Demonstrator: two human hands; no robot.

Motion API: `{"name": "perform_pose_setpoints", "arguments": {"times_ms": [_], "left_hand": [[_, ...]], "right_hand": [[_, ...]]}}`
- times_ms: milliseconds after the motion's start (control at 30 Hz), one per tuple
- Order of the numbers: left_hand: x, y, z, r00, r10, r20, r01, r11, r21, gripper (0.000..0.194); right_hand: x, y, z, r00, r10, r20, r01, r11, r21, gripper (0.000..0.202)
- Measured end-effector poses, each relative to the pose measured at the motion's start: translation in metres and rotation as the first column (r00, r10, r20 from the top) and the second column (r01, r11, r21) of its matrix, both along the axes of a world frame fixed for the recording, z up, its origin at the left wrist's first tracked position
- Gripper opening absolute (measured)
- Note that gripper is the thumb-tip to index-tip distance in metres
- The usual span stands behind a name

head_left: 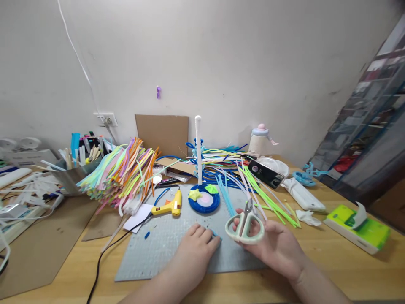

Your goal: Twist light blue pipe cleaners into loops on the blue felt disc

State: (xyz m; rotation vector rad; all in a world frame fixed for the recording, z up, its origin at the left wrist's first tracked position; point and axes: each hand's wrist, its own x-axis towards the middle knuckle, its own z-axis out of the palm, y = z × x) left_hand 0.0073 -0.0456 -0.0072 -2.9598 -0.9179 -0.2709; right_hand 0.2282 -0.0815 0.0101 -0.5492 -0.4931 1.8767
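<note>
My right hand (pixel 275 249) holds a pair of scissors (pixel 245 228) with pale green handles, the short blades pointing up and away. My left hand (pixel 198 253) rests low on the grey cutting mat (pixel 152 257), its fingers curled toward the thumb. A short bit of blue pipe cleaner (pixel 215 234) shows at those fingertips, mostly hidden. Beyond the hands stands a round blue fuzzy base (pixel 204 207) with a yellow star (pixel 195 194), a green leaf-like piece (pixel 211 189) and a pale pink centre. A white upright post (pixel 198 147) rises behind its disc.
A yellow glue gun (pixel 169 207) lies left on the mat, its black cord (pixel 104 253) running to the table's front edge. Pipe cleaners (pixel 123 173) are bundled at left. Loose green ones (pixel 272 202), a phone (pixel 265 173) and a tissue pack (pixel 357 228) lie at right.
</note>
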Motion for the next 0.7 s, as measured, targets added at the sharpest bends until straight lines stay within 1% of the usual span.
{"name": "perform_pose_setpoints", "arguments": {"times_ms": [133, 200, 233, 267, 300, 333, 367, 400, 467, 600, 700], "left_hand": [[0.002, -0.002, -0.006, 0.998, 0.051, 0.046, -0.052, 0.998, 0.026, 0.023], [0.003, -0.002, -0.007, 0.996, 0.031, 0.085, -0.034, 0.998, 0.044, 0.023], [0.004, -0.002, -0.007, 0.996, 0.010, 0.094, -0.014, 0.999, 0.041, 0.023], [0.004, -0.002, -0.007, 0.995, -0.010, 0.096, 0.007, 1.000, 0.030, 0.023], [0.004, -0.002, -0.007, 0.995, -0.023, 0.095, 0.022, 1.000, 0.011, 0.022], [0.004, -0.001, -0.007, 0.995, -0.027, 0.094, 0.028, 1.000, -0.010, 0.022], [0.004, -0.001, -0.007, 0.995, -0.024, 0.096, 0.027, 0.999, -0.028, 0.022], [0.004, -0.001, -0.006, 0.995, -0.021, 0.100, 0.025, 0.999, -0.039, 0.022], [0.004, 0.000, -0.007, 0.994, -0.021, 0.108, 0.026, 0.999, -0.048, 0.021], [0.004, 0.001, -0.010, 0.995, -0.032, 0.096, 0.037, 0.998, -0.049, 0.020], [0.004, 0.002, -0.012, 0.995, -0.028, 0.094, 0.033, 0.998, -0.053, 0.021]], "right_hand": [[-0.008, 0.006, 0.007, 0.987, -0.083, 0.140, 0.075, 0.995, 0.061, 0.038], [-0.015, 0.011, 0.008, 0.966, -0.102, 0.240, 0.085, 0.993, 0.080, 0.032], [-0.019, 0.014, 0.008, 0.941, -0.127, 0.314, 0.105, 0.991, 0.085, 0.028], [-0.023, 0.017, 0.006, 0.900, -0.157, 0.406, 0.128, 0.987, 0.098, 0.025], [-0.027, 0.020, 0.004, 0.830, -0.229, 0.508, 0.184, 0.973, 0.139, 0.023], [-0.030, 0.023, 0.001, 0.736, -0.276, 0.618, 0.210, 0.961, 0.179, 0.023], [-0.034, 0.026, -0.002, 0.651, -0.303, 0.696, 0.210, 0.953, 0.218, 0.024], [-0.037, 0.027, -0.004, 0.589, -0.324, 0.740, 0.192, 0.946, 0.260, 0.024], [-0.041, 0.030, -0.008, 0.481, -0.362, 0.799, 0.138, 0.931, 0.339, 0.023], [-0.048, 0.031, -0.008, 0.283, -0.483, 0.829, 0.055, 0.871, 0.489, 0.018], [-0.052, 0.034, -0.005, 0.171, -0.527, 0.832, -0.038, 0.841, 0.540, 0.014]]}}
